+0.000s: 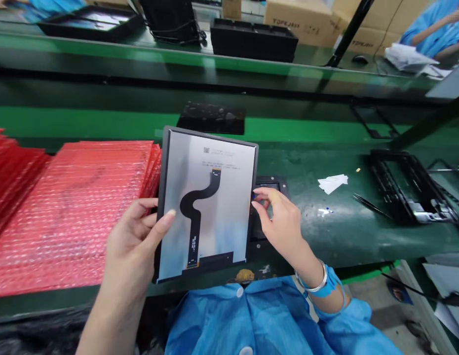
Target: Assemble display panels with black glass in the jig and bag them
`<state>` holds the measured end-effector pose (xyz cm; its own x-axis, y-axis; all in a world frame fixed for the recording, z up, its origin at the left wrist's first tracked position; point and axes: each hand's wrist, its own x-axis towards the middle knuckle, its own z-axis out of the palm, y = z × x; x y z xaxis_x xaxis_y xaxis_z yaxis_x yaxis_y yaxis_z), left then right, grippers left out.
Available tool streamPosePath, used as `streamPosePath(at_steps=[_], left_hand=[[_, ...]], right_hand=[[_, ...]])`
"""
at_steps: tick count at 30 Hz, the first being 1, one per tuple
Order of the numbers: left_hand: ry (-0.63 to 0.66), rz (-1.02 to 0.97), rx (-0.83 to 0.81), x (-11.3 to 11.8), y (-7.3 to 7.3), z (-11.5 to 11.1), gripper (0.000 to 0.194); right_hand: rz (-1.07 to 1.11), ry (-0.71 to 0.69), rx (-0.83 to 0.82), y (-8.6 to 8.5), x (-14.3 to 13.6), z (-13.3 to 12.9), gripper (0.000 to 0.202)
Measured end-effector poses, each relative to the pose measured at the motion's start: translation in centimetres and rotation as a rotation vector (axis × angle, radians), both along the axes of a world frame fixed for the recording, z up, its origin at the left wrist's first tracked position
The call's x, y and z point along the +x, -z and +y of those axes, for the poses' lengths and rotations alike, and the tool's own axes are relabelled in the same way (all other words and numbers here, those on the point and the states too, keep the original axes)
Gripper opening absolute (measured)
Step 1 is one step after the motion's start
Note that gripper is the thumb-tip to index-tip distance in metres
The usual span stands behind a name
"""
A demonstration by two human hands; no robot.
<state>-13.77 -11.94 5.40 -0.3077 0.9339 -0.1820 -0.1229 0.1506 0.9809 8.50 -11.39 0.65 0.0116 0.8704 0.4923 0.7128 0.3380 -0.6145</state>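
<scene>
My left hand [135, 241] grips a display panel [224, 212] by its left edge, thumb on the silvery back and fingers behind. The panel is tilted up above the bench, its back facing me. A black flex cable [191, 203] runs in an S-curve down that back. At the panel's right edge, my right hand [279, 217] is closed in a pinch. A small bluish spot shows between its fingertips, too small to name. Partly hidden behind the panel and right hand, a dark frame-like part [272, 182] lies on the bench.
Red bubble-wrap pouches [66, 207] are stacked at left. A dark glass sheet [212, 118] lies behind the panel. At right are white paper scraps [333, 183], tweezers [372, 204] and a black plastic frame [410, 185]. People in blue work beyond the raised shelf [170, 54].
</scene>
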Motion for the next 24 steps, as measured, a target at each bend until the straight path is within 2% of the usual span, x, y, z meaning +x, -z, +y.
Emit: streamPosePath(at_steps=[3,7,9,11,14,15,17,19,21,24], left_hand=[[0.026,0.009,0.012,0.3,0.1,0.0,0.039],[0.013,0.031,-0.022,0.6,0.3,0.5,0.038],[-0.009,0.024,-0.044,0.7,0.4,0.9,0.039],[-0.043,0.002,-0.047,0.6,0.6,1.4,0.040],[-0.057,-0.072,-0.017,0.3,1.1,2.1,0.043],[-0.043,-0.102,-0.010,0.2,1.3,2.2,0.045],[-0.011,-0.160,-0.003,0.0,1.7,2.4,0.050],[0.012,-0.198,0.000,-0.1,2.1,2.5,0.053],[0.028,-0.220,0.010,0.0,2.5,2.5,0.054],[0.036,-0.247,0.024,0.3,2.8,2.4,0.057]], right_hand=[[0.037,0.029,-0.143,0.1,0.7,-0.1,0.012],[0.226,-0.035,-0.351,-0.1,1.3,-0.1,0.008],[0.347,-0.073,-0.410,0.1,1.8,-0.3,0.008],[0.444,-0.054,-0.407,0.5,3.1,-0.8,0.010],[0.444,0.140,-0.373,1.1,6.7,-1.8,0.016],[0.377,0.258,-0.391,1.2,8.3,-2.2,0.018],[0.067,0.525,-0.550,1.5,11.4,-2.5,0.016],[-0.047,0.621,-0.623,1.7,13.8,-2.6,0.012],[-0.105,0.666,-0.650,1.8,14.9,-2.7,0.012],[-0.167,0.739,-0.587,1.4,13.6,-2.9,0.015]])
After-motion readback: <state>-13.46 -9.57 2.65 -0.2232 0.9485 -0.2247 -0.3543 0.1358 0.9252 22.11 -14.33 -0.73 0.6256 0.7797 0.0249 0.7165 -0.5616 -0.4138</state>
